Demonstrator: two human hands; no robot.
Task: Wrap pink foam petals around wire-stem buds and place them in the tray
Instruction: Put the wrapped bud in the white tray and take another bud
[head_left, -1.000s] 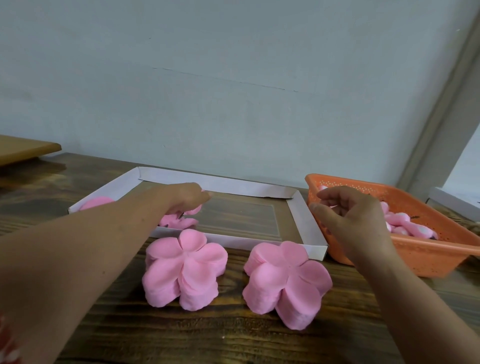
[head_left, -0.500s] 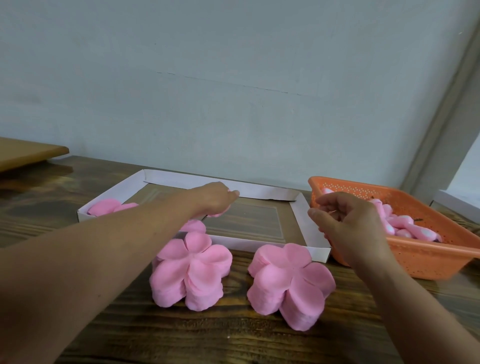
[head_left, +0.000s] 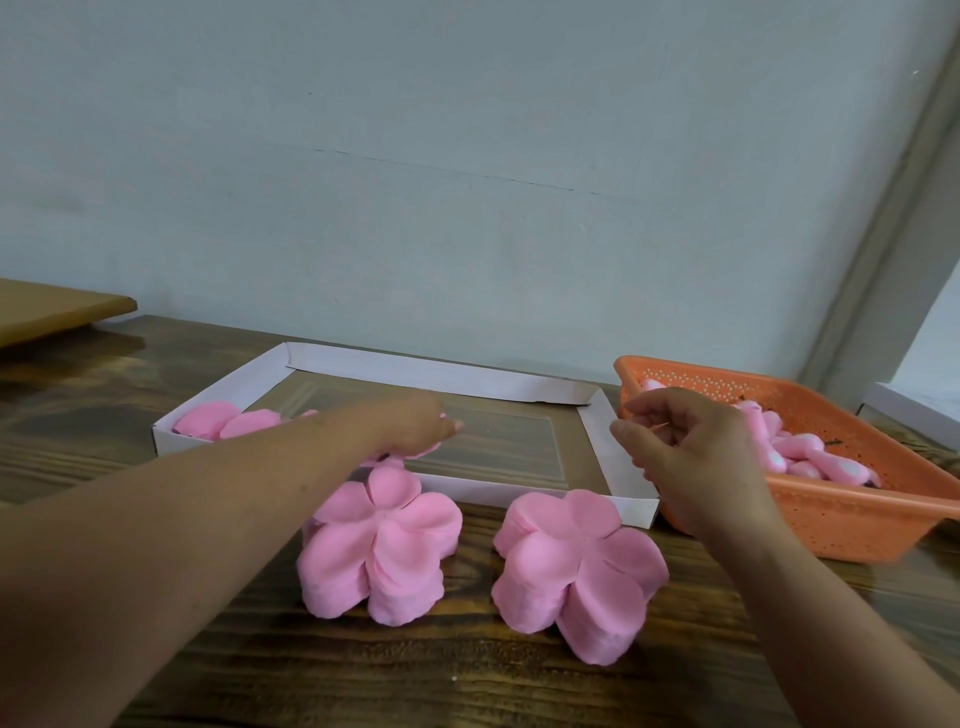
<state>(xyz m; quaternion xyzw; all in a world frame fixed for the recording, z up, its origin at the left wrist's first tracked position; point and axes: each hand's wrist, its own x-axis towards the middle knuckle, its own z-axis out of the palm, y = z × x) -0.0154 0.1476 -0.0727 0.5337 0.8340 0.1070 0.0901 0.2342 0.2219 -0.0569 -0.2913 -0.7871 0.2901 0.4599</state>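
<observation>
My left hand (head_left: 410, 426) reaches low into the white cardboard tray (head_left: 441, 375) and grips a pink wrapped bud (head_left: 387, 460), which shows only at the hand's underside. More wrapped buds (head_left: 223, 423) lie in the tray's left corner. My right hand (head_left: 691, 447) hovers between the tray and the orange basket (head_left: 831, 525) with fingers curled, and a thin wire stem (head_left: 662, 426) seems pinched at its fingertips. Pink buds (head_left: 810, 457) fill the basket. Two stacks of flower-shaped foam petals (head_left: 384, 551) (head_left: 576, 566) stand in front of the tray.
The wooden table runs up to a pale wall right behind the tray. A brown board (head_left: 52, 312) lies at the far left. A white box edge (head_left: 914, 415) shows behind the basket at the right.
My left hand has carried the wrapped bud rightward along the tray and lowered it near the front wall. My right hand has stayed by the basket's left rim.
</observation>
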